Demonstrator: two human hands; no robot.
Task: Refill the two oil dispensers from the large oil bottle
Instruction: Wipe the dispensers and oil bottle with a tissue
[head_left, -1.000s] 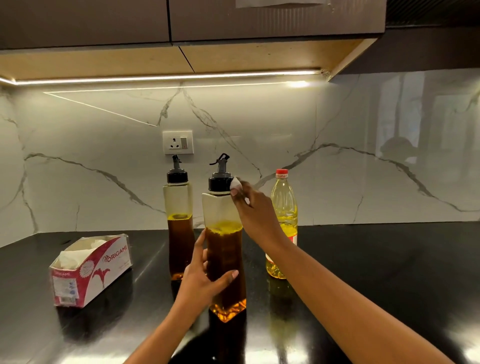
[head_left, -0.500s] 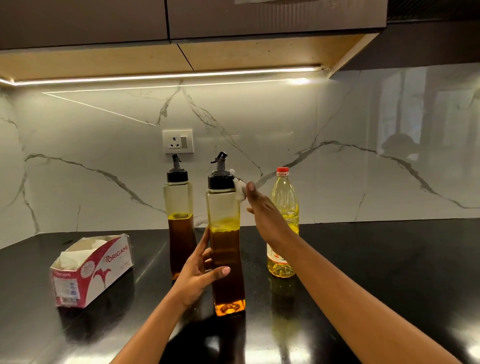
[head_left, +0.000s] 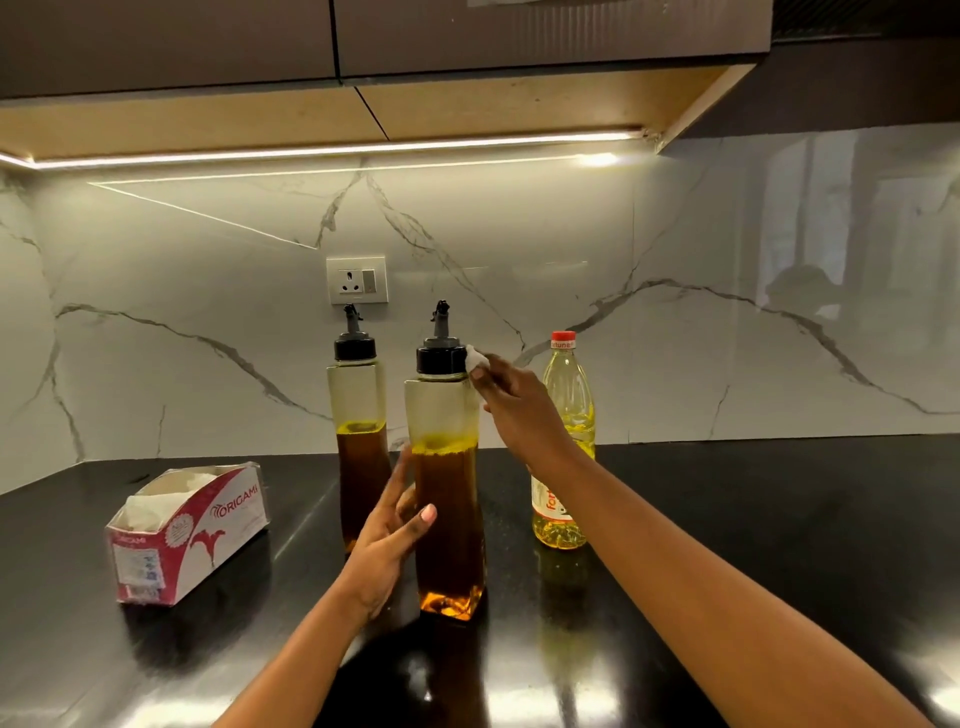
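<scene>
Black glossy bench (head_left: 779, 519) under a white marble backsplash (head_left: 208, 364), with a wall socket (head_left: 357, 279) in it and a lit light strip (head_left: 332, 151) under the cabinets.

Two oil dispensers stand upright mid-bench, both with black caps and spouts on. The rear dispenser (head_left: 358, 395) is just below the socket. The front dispenser (head_left: 447, 493) is nearer the camera and slightly right of it. Both hold dark amber oil to roughly mid-height, with a yellow line at the surface.

The large oil bottle (head_left: 569, 395) stands upright to the right of the front dispenser, red cap on, pale yellow oil in its lower part. The right wrist hides part of its middle.

The left hand (head_left: 384, 545) is on the front dispenser's lower left side. Its fingers are straight and spread along the side, and the thumb lies on the front face.

The right hand (head_left: 519, 410) reaches in from the right, fingertips pinching a small white wad (head_left: 475, 358), probably tissue. The wad touches the right side of the front dispenser's black cap.

A red-and-white tissue box (head_left: 192, 530) sits on the left of the bench, well apart from the bottles, with white tissue showing in its open top.
</scene>
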